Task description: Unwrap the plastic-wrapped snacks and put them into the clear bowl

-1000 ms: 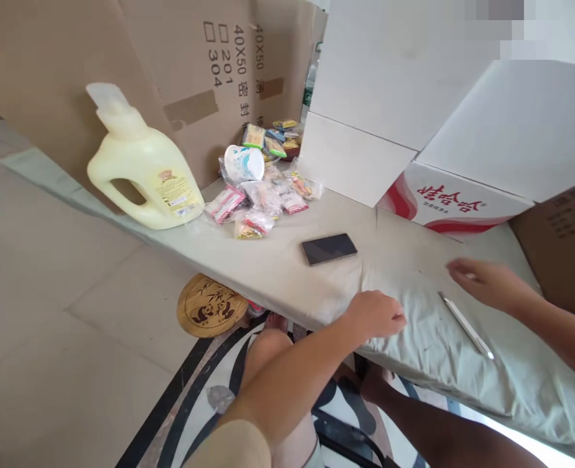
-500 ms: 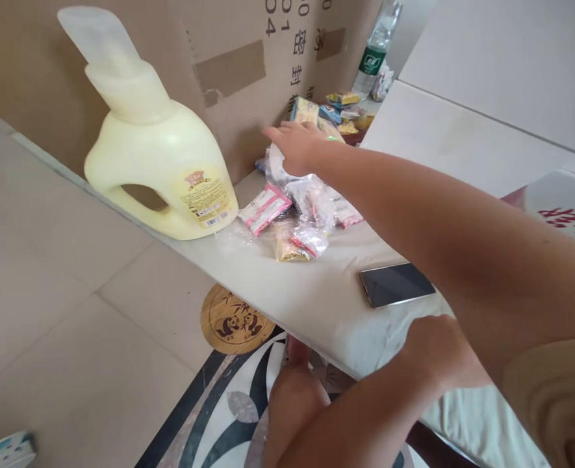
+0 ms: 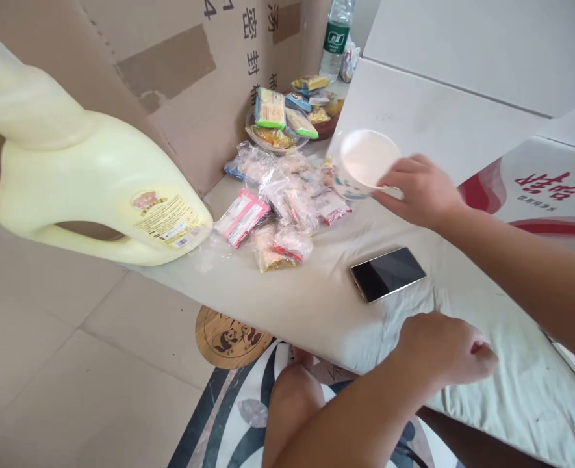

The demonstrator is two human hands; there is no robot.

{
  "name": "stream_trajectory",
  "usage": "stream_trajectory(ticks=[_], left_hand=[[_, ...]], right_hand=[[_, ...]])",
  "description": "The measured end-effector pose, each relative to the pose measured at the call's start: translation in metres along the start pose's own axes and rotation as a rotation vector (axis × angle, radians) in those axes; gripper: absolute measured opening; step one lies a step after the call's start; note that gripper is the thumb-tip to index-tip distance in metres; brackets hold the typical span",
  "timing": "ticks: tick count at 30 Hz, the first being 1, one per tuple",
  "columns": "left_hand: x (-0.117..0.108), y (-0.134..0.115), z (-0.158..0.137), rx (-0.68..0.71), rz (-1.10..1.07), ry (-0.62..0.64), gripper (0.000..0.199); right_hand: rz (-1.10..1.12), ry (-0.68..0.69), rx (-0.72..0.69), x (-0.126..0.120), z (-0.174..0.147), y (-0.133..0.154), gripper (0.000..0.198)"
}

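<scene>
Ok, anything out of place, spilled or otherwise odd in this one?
Nothing looks spilled or clearly damaged. The snack packets look untidy, lying in a jumbled heap on the wrinkled cloth. The cup in the right hand is tilted.

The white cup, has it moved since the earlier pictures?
Yes. The white cup has left the packets and moved rightward in the picture, away from the brown carton; the right hand now holds it.
</scene>
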State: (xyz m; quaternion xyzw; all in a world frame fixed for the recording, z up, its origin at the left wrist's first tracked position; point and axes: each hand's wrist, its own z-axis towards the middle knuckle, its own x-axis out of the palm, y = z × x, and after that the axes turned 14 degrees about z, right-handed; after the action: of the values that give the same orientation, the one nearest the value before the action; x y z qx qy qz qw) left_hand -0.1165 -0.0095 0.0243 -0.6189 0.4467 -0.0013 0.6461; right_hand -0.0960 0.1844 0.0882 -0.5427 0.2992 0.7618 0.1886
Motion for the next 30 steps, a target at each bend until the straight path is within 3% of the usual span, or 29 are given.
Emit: stream_trajectory(ticks=[3,6,8,10,12,15,19,24,27,30], left_hand=[[0.002,0.002,-0.007,-0.019,-0.015,0.002,0.024],[0.0,0.006,-0.009,-0.037,-0.041,-0.03,0.026],[-0.001,0.006,-0.009,-0.04,-0.058,-0.047,0.028],[-0.001,0.006,-0.008,-0.044,-0.081,-0.051,0.028],[-0.001,0.005,-0.007,-0.043,-0.091,-0.048,0.028],[-0.001,0.006,-0.007,-0.042,-0.076,-0.055,0.029],[-0.005,0.009,-0.01,-0.049,-0.065,-0.066,0.029],[-0.014,0.011,-0.013,-0.077,-0.037,-0.038,0.024],[-0.018,0.011,-0.011,-0.107,-0.046,-0.022,0.025],[-0.018,0.008,-0.007,-0.106,-0.069,-0.035,0.024]], right_hand=[[-0.002,-0.092,0.255,-0.007,-0.085,-0.031,0.05],[-0.026,-0.124,0.386,-0.01,-0.157,-0.062,0.052],[-0.058,-0.087,0.435,-0.015,-0.183,-0.072,0.052],[-0.142,-0.086,0.47,-0.023,-0.187,-0.067,0.052],[-0.194,-0.125,0.453,-0.03,-0.173,-0.051,0.049],[-0.082,-0.121,0.348,-0.029,-0.128,-0.019,0.044],[0.105,0.003,0.332,0.006,-0.049,0.014,0.045],[0.093,0.209,0.449,0.072,0.045,0.03,0.104],[0.149,0.264,0.462,0.095,0.072,0.03,0.106],[0.208,0.192,0.441,0.098,0.072,0.025,0.094]])
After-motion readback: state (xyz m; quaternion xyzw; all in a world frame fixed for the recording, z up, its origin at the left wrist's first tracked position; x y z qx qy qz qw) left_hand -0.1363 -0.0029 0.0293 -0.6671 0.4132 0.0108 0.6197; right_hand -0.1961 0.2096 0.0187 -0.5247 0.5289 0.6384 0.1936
